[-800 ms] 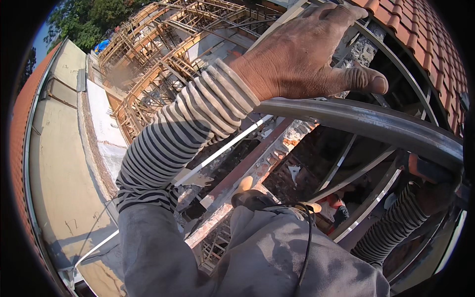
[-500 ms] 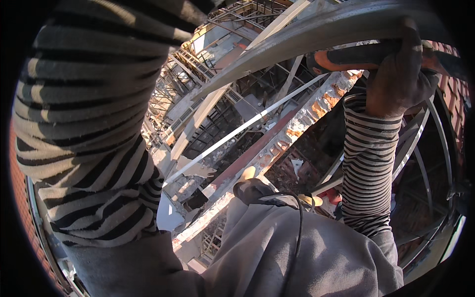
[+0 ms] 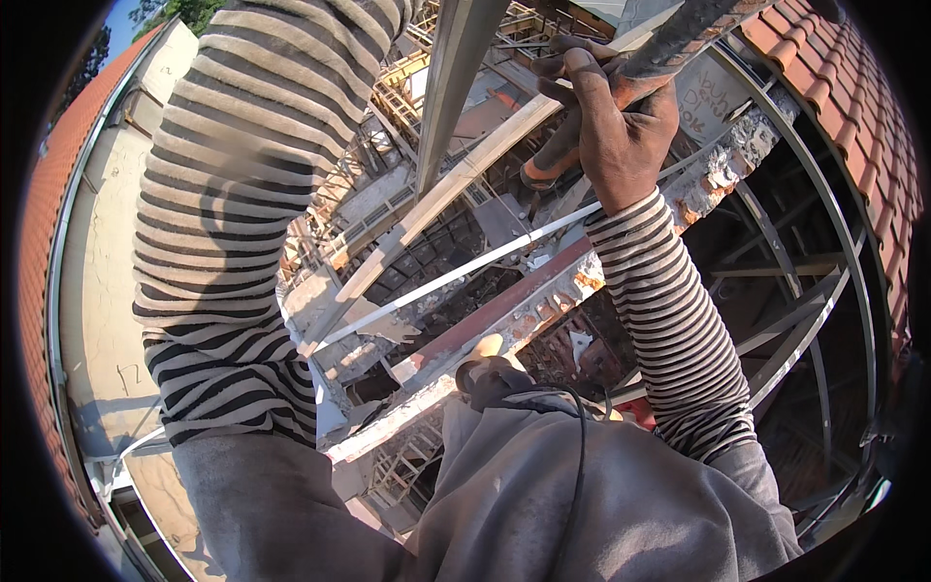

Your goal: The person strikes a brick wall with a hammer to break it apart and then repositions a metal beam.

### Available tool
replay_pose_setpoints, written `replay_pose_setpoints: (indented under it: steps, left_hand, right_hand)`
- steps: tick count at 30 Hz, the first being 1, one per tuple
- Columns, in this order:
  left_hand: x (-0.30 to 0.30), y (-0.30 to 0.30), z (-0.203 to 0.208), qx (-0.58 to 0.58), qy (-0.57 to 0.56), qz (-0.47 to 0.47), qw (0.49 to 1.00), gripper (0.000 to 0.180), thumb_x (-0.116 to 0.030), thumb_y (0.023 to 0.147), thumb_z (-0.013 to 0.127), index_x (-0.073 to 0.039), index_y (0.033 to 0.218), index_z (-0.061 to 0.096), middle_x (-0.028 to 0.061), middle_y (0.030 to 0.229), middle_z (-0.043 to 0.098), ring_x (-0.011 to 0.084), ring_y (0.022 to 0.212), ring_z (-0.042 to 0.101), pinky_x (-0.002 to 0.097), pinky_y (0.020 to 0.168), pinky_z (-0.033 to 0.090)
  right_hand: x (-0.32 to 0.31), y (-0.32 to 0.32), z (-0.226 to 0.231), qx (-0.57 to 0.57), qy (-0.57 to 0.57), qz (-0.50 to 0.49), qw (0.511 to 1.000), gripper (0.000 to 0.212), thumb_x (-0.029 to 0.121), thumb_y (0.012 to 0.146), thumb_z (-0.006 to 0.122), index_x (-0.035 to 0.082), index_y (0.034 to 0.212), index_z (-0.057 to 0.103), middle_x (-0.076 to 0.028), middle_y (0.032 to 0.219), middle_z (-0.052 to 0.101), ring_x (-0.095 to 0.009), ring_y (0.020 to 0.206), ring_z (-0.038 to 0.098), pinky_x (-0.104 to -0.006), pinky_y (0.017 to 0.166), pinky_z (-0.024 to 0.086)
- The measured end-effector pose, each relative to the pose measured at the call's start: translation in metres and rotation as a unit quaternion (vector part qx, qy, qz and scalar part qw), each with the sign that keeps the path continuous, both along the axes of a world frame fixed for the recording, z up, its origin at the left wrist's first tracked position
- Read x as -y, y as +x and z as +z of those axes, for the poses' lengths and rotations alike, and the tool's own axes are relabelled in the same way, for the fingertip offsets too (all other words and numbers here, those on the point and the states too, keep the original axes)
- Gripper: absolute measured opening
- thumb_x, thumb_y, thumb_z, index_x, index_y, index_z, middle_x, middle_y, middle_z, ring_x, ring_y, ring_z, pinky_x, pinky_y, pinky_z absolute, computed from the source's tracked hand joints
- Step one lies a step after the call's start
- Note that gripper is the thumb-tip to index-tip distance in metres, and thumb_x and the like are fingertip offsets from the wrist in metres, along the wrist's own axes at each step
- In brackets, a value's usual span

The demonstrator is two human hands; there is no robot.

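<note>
My right hand [image 3: 626, 136] is closed around an orange-and-black power tool [image 3: 558, 155] at the upper right. The exact kind of tool is unclear. One end of it points down and left, while the rest runs up and right past my fist. My left arm [image 3: 242, 194], in a striped sleeve, reaches up beyond the top edge, so the left hand is out of sight. Between my arms a grey metal profile [image 3: 454, 87] slants down from the top edge, left of the tool. What holds its upper end cannot be seen.
Below me runs a broken masonry wall top [image 3: 543, 315], with my shoe [image 3: 488, 346] at it. A wooden beam [image 3: 465, 175] and a white pipe [image 3: 456, 276] cross over rubble far below. Red roof tiles [image 3: 834, 107] and metal roof members [image 3: 795, 339] lie right.
My right hand has moved left and slightly down with the power tool, which is now tilted steeply. The metal profile has swung from across the top to a steep slant. The view has shifted.
</note>
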State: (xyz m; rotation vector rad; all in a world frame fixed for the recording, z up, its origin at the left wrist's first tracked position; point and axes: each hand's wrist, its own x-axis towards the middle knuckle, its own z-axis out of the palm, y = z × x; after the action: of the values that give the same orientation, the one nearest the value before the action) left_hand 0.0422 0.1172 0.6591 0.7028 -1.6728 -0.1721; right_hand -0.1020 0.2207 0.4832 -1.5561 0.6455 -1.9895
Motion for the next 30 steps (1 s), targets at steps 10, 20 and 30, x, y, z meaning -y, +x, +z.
replay_pose_setpoints:
  steps: [10, 20, 30]
  left_hand:
    - [0.008, 0.142, -0.151, -0.238, -0.001, 0.048, 0.970, 0.068, -0.068, 0.089, 0.048, -0.001, 0.097, 0.058, 0.0042, 0.091, 0.056, 0.0142, 0.088, 0.054, 0.0324, 0.080, 0.046]
    - [-0.048, 0.212, -0.288, -0.284, 0.108, 0.189, 0.934, 0.069, -0.057, 0.087, 0.063, 0.004, 0.117, 0.051, 0.0104, 0.106, 0.056, 0.0179, 0.102, 0.052, 0.0328, 0.091, 0.042]
    - [-0.092, 0.205, -0.329, -0.310, 0.255, 0.237, 0.885, 0.046, -0.022, 0.084, 0.076, 0.002, 0.114, 0.053, 0.0089, 0.100, 0.062, 0.0148, 0.089, 0.059, 0.0291, 0.079, 0.049]
  right_hand:
    - [-0.118, -0.133, -0.136, -0.174, 0.321, -0.119, 0.923, 0.018, 0.002, 0.082, 0.068, -0.001, 0.092, 0.053, -0.002, 0.070, 0.059, -0.009, 0.063, 0.056, -0.0258, 0.060, 0.047]
    - [-0.246, -0.196, -0.263, -0.212, 0.560, -0.128, 0.790, 0.030, 0.012, 0.084, 0.067, -0.004, 0.105, 0.052, -0.008, 0.077, 0.061, -0.015, 0.065, 0.060, -0.0301, 0.055, 0.049]
    - [-0.315, -0.214, -0.308, -0.218, 0.701, -0.160, 0.660, 0.036, 0.013, 0.080, 0.068, -0.005, 0.107, 0.051, -0.012, 0.084, 0.064, -0.022, 0.067, 0.064, -0.0343, 0.059, 0.052]
